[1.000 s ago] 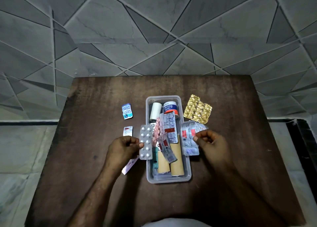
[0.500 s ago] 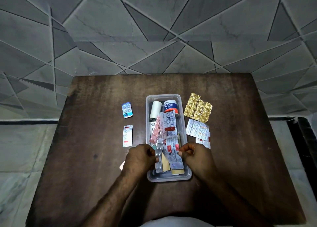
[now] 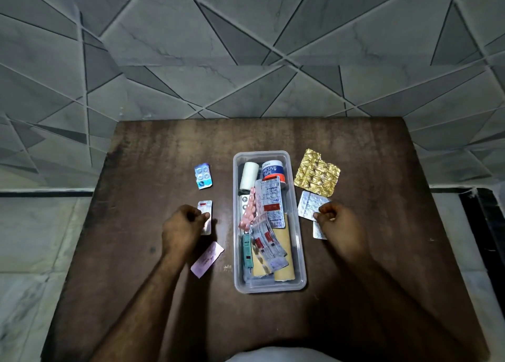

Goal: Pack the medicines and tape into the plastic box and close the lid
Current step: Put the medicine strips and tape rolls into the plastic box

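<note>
Head view, dark wooden table point(image 3: 153, 170) before a tiled wall.

Box point(image 3: 300, 252): clear plastic, open, table centre, no lid on it. Contents: white roll point(image 3: 249, 175) and tape tub point(image 3: 273, 170) at the far end; several blister strips point(image 3: 269, 206) overlapping in the middle; a pink strip point(image 3: 249, 211) leaning on the left side; tan rolls point(image 3: 284, 268) at the near end.

Left of box: blue strip point(image 3: 203, 176), far; white strip point(image 3: 205, 216), nearer; pink card point(image 3: 207, 258), nearest.

Right of box: gold sheet point(image 3: 317, 176), far; silver sheet point(image 3: 310, 203) just below it; 1 more strip point(image 3: 318, 231) partly under the right hand.

Left hand point(image 3: 183, 227): fingers curled, fingertips pinching the white strip's edge.

Right hand point(image 3: 340, 222): fingers curled, pinching the silver sheet's near corner.
</note>
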### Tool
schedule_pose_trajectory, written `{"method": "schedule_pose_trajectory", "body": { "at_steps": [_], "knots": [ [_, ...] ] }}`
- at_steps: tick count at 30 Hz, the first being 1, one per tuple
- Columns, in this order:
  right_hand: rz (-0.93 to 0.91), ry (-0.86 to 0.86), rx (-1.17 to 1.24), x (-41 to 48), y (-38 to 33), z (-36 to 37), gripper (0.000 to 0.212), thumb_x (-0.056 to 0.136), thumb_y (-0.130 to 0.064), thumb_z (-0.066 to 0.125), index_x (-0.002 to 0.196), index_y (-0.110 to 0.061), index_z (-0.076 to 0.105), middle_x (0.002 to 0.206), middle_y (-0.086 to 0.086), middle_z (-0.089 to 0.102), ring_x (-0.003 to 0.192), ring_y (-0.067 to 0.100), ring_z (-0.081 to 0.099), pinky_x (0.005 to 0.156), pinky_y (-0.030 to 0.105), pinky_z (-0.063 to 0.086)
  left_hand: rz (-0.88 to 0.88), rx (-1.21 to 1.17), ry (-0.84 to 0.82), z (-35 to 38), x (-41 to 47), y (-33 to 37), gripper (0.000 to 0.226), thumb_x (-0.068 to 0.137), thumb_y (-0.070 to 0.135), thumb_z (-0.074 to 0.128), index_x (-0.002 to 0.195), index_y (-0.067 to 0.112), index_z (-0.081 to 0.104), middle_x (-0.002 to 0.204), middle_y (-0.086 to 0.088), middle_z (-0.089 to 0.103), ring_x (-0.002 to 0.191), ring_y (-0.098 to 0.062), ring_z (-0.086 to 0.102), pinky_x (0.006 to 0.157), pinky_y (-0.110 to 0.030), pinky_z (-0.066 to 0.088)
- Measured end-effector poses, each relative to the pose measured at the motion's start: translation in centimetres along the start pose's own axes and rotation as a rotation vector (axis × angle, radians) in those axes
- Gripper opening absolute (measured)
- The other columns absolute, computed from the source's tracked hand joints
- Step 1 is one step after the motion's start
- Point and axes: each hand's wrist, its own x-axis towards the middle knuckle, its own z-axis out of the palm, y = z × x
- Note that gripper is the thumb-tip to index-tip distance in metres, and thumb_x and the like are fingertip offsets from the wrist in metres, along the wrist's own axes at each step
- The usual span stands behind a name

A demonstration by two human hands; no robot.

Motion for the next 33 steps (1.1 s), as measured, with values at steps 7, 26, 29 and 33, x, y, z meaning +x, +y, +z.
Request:
{"method": "schedule_pose_trajectory", "body": {
  "at_steps": [7, 26, 29, 33],
  "knots": [
    [-0.056, -0.164, -0.306, 4.5, 0.9, 0.6, 0.072, 0.068, -0.032, 0.081, 0.131, -0.013, 0.051, 0.131, 0.014, 0.055, 0.121, 0.032, 0.052, 0.097, 0.037, 0.042, 0.052, 0.179, 0.089, 2.2, 0.8, -0.1, 0.051, 0.069, 0.043, 0.082, 0.092, 0.005, 0.057, 0.086, -0.014, 0.064, 0.082, -0.033, 0.061, 0.061, -0.031, 0.036],
    [0.07, -0.122, 0.032, 6.2, 0.9, -0.8, 0.007, 0.078, -0.011, 0.072, 0.083, -0.013, 0.067, 0.08, 0.009, 0.07, 0.073, 0.03, 0.069, 0.065, 0.049, 0.059, -0.063, -0.144, 0.008, 1.3, 2.3, -1.1, 0.008, 0.081, 0.024, 0.073, 0.086, 0.018, 0.07, 0.084, 0.0, 0.075, 0.082, -0.022, 0.073, 0.079, -0.041, 0.057],
    [0.091, -0.036, 0.241, 5.7, -0.8, -2.4, 0.005, 0.084, -0.009, 0.069, 0.087, -0.013, 0.067, 0.087, 0.011, 0.07, 0.075, 0.025, 0.068, 0.061, 0.043, 0.058, 0.009, -0.274, 0.013, 0.3, 2.3, 0.5, 0.014, 0.082, 0.029, 0.066, 0.092, 0.023, 0.072, 0.088, 0.002, 0.077, 0.085, -0.02, 0.073, 0.082, -0.042, 0.058],
    [0.047, 0.04, 0.469, 5.7, -3.8, -3.3, 0.012, 0.085, -0.009, 0.069, 0.096, -0.013, 0.068, 0.091, 0.008, 0.073, 0.076, 0.017, 0.069, 0.066, 0.03, 0.054, 0.152, -0.403, 0.01, -0.5, 1.9, 4.8, 0.02, 0.085, 0.025, 0.066, 0.101, 0.016, 0.073, 0.091, -0.003, 0.076, 0.078, -0.017, 0.071, 0.077, -0.033, 0.056]
  ]
}}
